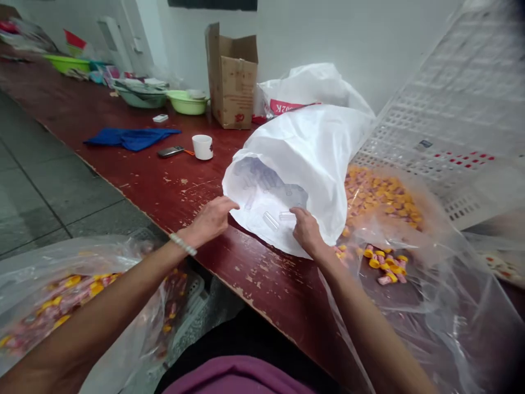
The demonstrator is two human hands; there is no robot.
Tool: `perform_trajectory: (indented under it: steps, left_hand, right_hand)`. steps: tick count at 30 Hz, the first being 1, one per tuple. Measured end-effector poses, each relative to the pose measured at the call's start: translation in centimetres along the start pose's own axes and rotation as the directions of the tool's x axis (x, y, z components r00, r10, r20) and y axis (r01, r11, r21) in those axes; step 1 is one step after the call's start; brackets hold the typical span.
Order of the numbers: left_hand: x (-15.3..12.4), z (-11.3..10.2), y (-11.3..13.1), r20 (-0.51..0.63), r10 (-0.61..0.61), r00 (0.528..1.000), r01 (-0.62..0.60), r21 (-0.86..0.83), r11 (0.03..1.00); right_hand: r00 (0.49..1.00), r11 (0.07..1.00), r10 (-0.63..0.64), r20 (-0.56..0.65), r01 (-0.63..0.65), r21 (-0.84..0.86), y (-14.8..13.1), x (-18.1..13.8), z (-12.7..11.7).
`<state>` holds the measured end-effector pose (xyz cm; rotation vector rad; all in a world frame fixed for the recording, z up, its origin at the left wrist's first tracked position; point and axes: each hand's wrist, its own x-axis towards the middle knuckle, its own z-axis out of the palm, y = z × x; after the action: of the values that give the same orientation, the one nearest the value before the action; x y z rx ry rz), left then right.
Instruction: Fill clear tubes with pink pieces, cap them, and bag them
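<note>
A white sack (303, 137) lies on its side on the dark red table, its mouth facing me. Inside, clear tubes (270, 220) show; two lie near the lower lip, and others deeper in are faint. My left hand (213, 218), with a beaded bracelet on its wrist, is at the left edge of the mouth, fingers pinched on the sack's rim. At the right side of the opening, my right hand (305, 227) has its fingertips closed at the end of a clear tube (287, 215).
Small yellow-capped pink pieces (385, 262) lie in clear plastic at right, below a tilted white crate (435, 131). A clear bag (94, 257) of similar pieces stands at lower left. Beyond are a white cup (202, 147), blue cloth (133, 138), cardboard box (237, 87) and green basin (186, 103).
</note>
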<state>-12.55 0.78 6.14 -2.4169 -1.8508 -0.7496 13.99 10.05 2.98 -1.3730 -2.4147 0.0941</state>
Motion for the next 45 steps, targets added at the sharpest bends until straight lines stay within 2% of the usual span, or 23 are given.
perform_trajectory:
  steps: [3, 5, 9, 14, 17, 19, 23, 26, 28, 31, 33, 35, 37, 39, 42, 45]
  left_hand:
    - [5.4, 3.6, -1.0, 0.099, 0.040, 0.994, -0.055, 0.151, 0.987]
    - [8.0, 5.2, -2.0, 0.171, 0.094, 0.981, -0.131, 0.225, 0.965]
    - [10.7, 6.8, -3.9, 0.283, 0.182, 0.942, -0.254, 0.244, 0.936]
    - [11.1, 6.5, -4.8, 0.342, 0.216, 0.915, -0.306, 0.237, 0.922]
    - [10.8, 6.5, -3.5, 0.331, 0.190, 0.924, -0.279, 0.244, 0.929]
    - [10.5, 6.8, -1.8, 0.314, 0.232, 0.921, -0.308, 0.220, 0.925]
    - [10.0, 8.1, 1.5, 0.314, 0.443, 0.840, -0.502, 0.136, 0.854]
    - [9.7, 8.9, 2.5, 0.384, 0.451, 0.805, -0.529, 0.123, 0.840]
    - [9.5, 9.2, 2.6, 0.409, 0.410, 0.815, -0.493, 0.119, 0.862]
    - [8.9, 9.4, 2.4, 0.335, 0.338, 0.879, -0.372, 0.041, 0.927]
    - [8.4, 9.4, 2.5, 0.231, 0.248, 0.941, -0.232, -0.095, 0.968]
    - [7.8, 9.4, 2.8, 0.134, 0.109, 0.985, -0.062, -0.316, 0.947]
    - [7.1, 9.3, 3.3, 0.116, -0.026, 0.993, 0.087, -0.561, 0.823]
    - [6.5, 9.0, 3.9, 0.176, -0.107, 0.979, 0.203, -0.742, 0.639]
    - [5.9, 8.3, 4.4, 0.275, -0.187, 0.943, 0.327, -0.864, 0.383]
    - [5.4, 7.5, 4.3, 0.307, -0.203, 0.930, 0.352, -0.901, 0.253]
  right_hand:
    - [0.999, 0.999, -0.002, 0.050, 0.004, -0.040, 0.9, 2.1, 1.0]
    - [0.997, 0.998, 0.009, 0.082, -0.004, -0.059, 1.5, 2.8, 1.4]
    - [0.990, 0.996, 0.046, 0.135, -0.035, -0.084, 2.8, 3.3, 2.1]
    - [0.986, 0.995, 0.068, 0.152, -0.057, -0.076, 3.6, 3.3, 2.7]
    - [0.986, 0.993, 0.097, 0.135, -0.088, -0.075, 3.5, 3.3, 2.6]
    - [0.985, 0.991, 0.120, 0.125, -0.110, -0.081, 3.4, 3.3, 2.4]
    - [0.982, 0.987, 0.149, 0.117, -0.140, -0.081, 3.2, 3.0, 1.9]
    - [0.980, 0.985, 0.168, 0.104, -0.163, -0.058, 3.2, 2.6, 1.6]
    - [0.979, 0.984, 0.179, 0.095, -0.177, -0.026, 3.1, 2.3, 1.3]
    - [0.979, 0.980, 0.193, 0.069, -0.196, 0.038, 2.8, 2.0, 0.7]
    - [0.980, 0.977, 0.192, 0.045, -0.195, 0.085, 2.5, 1.7, 0.3]
    - [0.984, 0.976, 0.177, 0.023, -0.179, 0.126, 1.9, 1.3, -0.1]
    - [0.989, 0.965, 0.148, -0.003, -0.144, 0.217, 1.1, 0.8, -0.3]
    - [0.992, 0.933, 0.122, -0.035, -0.102, 0.345, 0.4, 0.3, -0.4]
    - [0.994, 0.900, 0.084, -0.072, -0.044, 0.433, -0.1, -0.5, -0.6]
    - [0.998, 0.940, 0.000, -0.070, 0.024, 0.341, -0.1, -1.0, -1.0]
